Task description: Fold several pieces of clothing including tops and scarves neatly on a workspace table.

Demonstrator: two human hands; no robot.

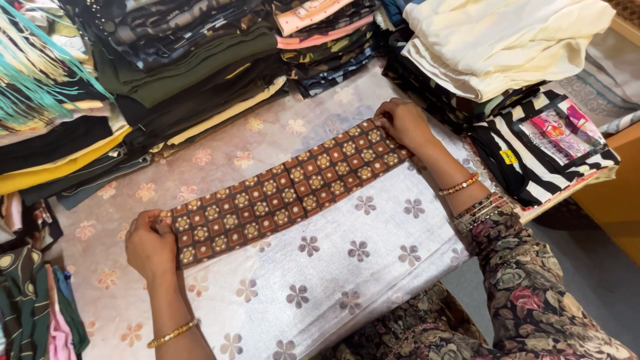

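We see a long folded strip of brown cloth, printed with small squares and round motifs, stretched flat between two bare hands. It lies slantwise across a silvery cloth patterned with grey flowers, low at the near left and high at the far right.

The left hand closes on the strip's near left end, thumb on top and fingers curled at the edge. A gold bangle circles that wrist. The right hand presses down on the far right end, fingers bent over the corner; whether it pinches the cloth or only pins it, we cannot quite tell from this angle. Several bangles sit on the right forearm, just above a dark floral sleeve.

The silvery cloth covers the near part of the counter, whose far part shows a pale covering with pink flowers.

Stacks of folded fabric ring the work. Dark piles stand beyond the strip, with a stack edged in yellow to the left. Cream cloth tops a pile at the far right. Just beside the right forearm lies a black-and-white striped packet. Green and pink garments sit at the near left edge.
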